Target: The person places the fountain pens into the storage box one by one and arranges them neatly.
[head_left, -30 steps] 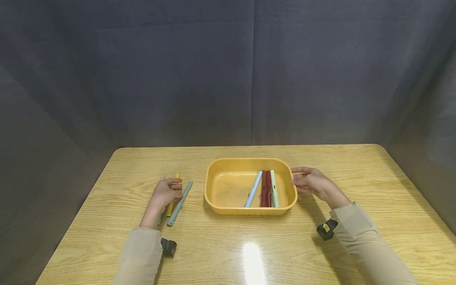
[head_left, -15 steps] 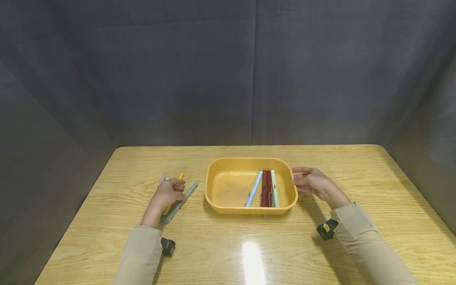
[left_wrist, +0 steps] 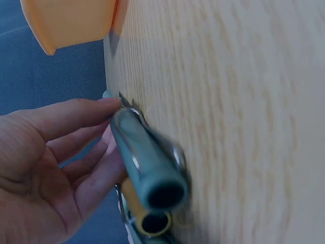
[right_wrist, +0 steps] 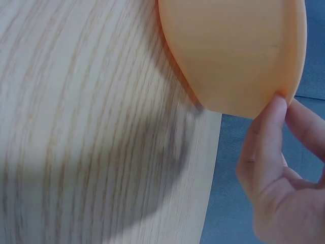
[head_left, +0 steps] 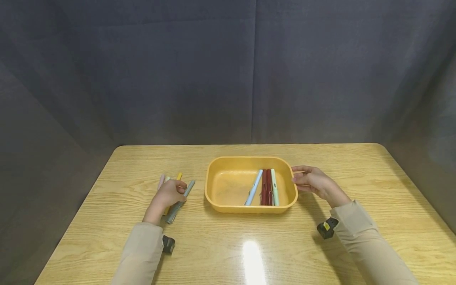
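At the left of the table, my left hand [head_left: 166,196] pinches a grey-green pen [head_left: 173,213] between thumb and fingers. In the left wrist view this pen [left_wrist: 144,157] points its open-looking end at the camera, and a second clip shows close beside it. Under and beside the hand lie a yellow pen [head_left: 179,175], a pale pink pen [head_left: 161,181] and a pale green pen [head_left: 168,179], all partly hidden. My right hand [head_left: 316,183] grips the right rim of a yellow tray [head_left: 231,209], thumb and fingers on either side of the wall [right_wrist: 238,61].
In the tray's right half lie a light blue pen [head_left: 253,188], slanted, two dark red pens [head_left: 264,188] and a light green pen [head_left: 274,188]. The tray's left half shows bare floor. A dark curtain [head_left: 228,79] stands behind the wooden table [head_left: 206,245].
My left hand has shifted slightly right and its fingers have closed onto the grey-green pen, which has turned and slid a little. The right hand and tray have stayed put.
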Demonstrator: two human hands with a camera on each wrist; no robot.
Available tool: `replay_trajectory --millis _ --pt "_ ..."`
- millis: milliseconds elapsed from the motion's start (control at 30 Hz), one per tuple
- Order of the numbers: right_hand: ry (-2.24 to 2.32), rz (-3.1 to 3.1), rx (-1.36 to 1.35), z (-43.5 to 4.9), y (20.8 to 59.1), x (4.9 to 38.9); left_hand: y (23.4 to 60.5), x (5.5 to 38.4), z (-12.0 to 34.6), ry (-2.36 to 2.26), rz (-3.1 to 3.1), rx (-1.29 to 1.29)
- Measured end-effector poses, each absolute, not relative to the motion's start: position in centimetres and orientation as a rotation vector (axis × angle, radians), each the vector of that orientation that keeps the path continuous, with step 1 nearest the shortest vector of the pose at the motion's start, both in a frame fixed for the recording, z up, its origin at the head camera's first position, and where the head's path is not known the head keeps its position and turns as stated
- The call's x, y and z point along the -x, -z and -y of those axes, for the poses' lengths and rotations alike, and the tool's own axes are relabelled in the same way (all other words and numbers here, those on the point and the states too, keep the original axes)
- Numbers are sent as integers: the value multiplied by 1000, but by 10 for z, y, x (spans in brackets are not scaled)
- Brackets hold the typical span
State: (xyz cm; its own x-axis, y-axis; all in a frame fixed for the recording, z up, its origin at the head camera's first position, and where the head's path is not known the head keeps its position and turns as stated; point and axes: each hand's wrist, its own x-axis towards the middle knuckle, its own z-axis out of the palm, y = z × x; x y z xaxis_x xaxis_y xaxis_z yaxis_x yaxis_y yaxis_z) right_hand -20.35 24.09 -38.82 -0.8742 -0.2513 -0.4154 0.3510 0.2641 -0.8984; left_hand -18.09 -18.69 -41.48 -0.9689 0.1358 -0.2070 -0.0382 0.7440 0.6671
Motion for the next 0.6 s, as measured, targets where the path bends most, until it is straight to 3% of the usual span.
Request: replay_trajectory --millis 600 --pt "1650 -2070 -95 -241 387 202 407 186 191 -1568 -2344 112"
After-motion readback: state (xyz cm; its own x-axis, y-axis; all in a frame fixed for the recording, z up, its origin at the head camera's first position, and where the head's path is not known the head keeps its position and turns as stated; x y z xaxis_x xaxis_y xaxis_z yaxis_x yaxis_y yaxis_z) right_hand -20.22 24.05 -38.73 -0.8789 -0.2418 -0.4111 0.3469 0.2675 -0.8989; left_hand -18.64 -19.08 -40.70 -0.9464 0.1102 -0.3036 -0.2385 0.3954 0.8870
